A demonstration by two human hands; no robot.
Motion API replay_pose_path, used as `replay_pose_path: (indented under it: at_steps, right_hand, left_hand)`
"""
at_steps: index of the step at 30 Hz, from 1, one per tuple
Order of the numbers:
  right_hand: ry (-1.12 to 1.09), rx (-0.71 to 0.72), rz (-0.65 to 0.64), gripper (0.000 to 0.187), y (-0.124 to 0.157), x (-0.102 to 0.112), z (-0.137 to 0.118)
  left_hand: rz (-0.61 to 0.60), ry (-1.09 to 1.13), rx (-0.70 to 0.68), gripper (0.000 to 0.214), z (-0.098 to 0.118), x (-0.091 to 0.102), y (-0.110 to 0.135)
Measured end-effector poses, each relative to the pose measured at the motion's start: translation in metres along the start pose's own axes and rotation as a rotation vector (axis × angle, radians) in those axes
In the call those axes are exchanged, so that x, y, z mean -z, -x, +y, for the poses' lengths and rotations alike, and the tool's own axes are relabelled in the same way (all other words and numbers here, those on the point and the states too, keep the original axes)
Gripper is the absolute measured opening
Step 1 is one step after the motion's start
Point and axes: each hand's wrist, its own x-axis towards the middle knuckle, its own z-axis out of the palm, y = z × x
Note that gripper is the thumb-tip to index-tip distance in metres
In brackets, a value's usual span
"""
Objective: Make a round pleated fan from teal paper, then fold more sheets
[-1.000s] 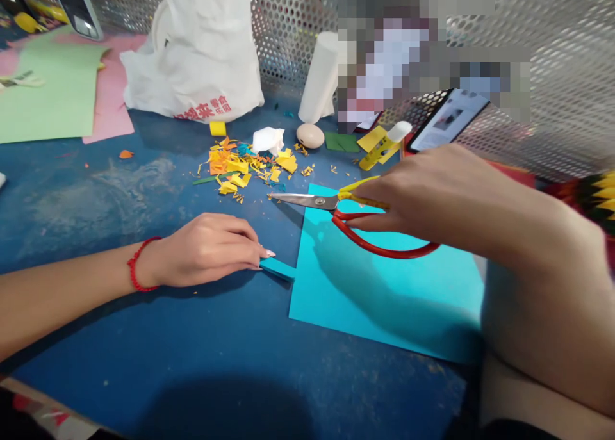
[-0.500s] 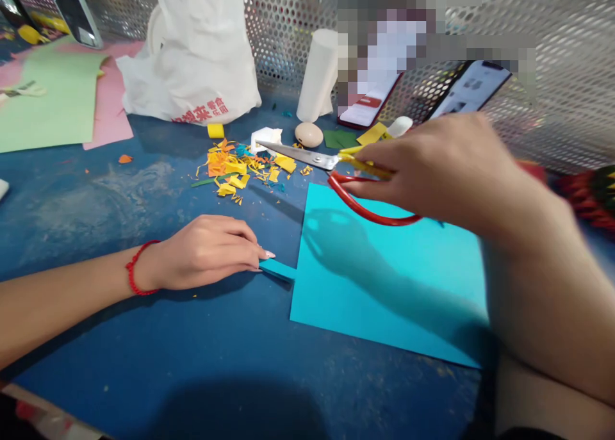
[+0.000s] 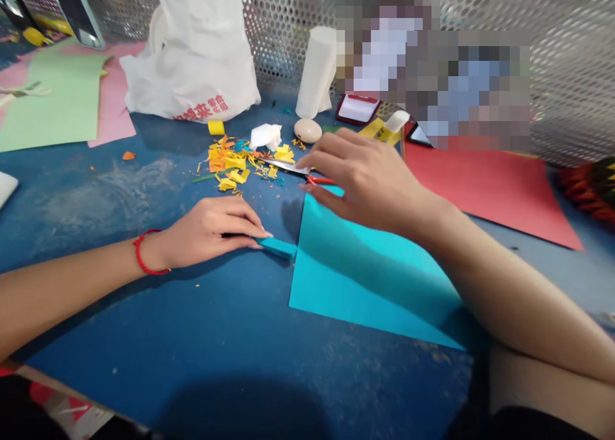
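Observation:
My left hand [image 3: 218,230] pinches one end of a narrow folded blue paper strip [image 3: 278,246]. The strip's other end reaches the left edge of a turquoise paper sheet [image 3: 346,267] lying on the table. Above that sheet's far left corner, my right hand [image 3: 358,177] is spread over a pair of scissors [image 3: 291,166], thumb and fingers apart around the handles. The scissors appear to rest on the table, their blades pointing left into the paper scraps [image 3: 233,164]. The hand hides most of their handles.
A white plastic bag [image 3: 202,56], a white cylinder [image 3: 317,72] and a beige egg-shaped object [image 3: 307,130] stand behind the scraps. Red paper [image 3: 500,190] lies right, green paper [image 3: 62,100] left. Phones lean against the perforated metal panel [image 3: 278,36].
My right hand has moved left and down, lowering the scissors to the scraps and loosening its fingers from them. Red paper shows more at right. My left hand keeps the strip.

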Motion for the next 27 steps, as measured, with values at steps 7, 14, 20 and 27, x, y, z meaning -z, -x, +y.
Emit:
replay_pose_path:
  at_steps: [7,14,20,27]
  right_hand:
    - [-0.208,0.136,0.038,0.076,0.021,-0.060,-0.068]
    - [-0.293,0.089,-0.023,0.084,0.050,-0.059,-0.062]
    - [-0.327,0.027,0.012,0.078,0.055,-0.057,-0.064]
    - [-0.211,-0.008,0.206,0.038,0.045,-0.069,-0.054]
  left_hand:
    - [0.155,-0.085,0.190,0.027,-0.008,0.000,0.004]
    - [0.117,-0.003,0.298,0.039,-0.013,0.002,0.000]
    - [0.060,0.032,0.204,0.031,-0.025,0.000,0.002]
    - [-0.011,-0.032,0.295,0.041,-0.005,-0.007,-0.006]
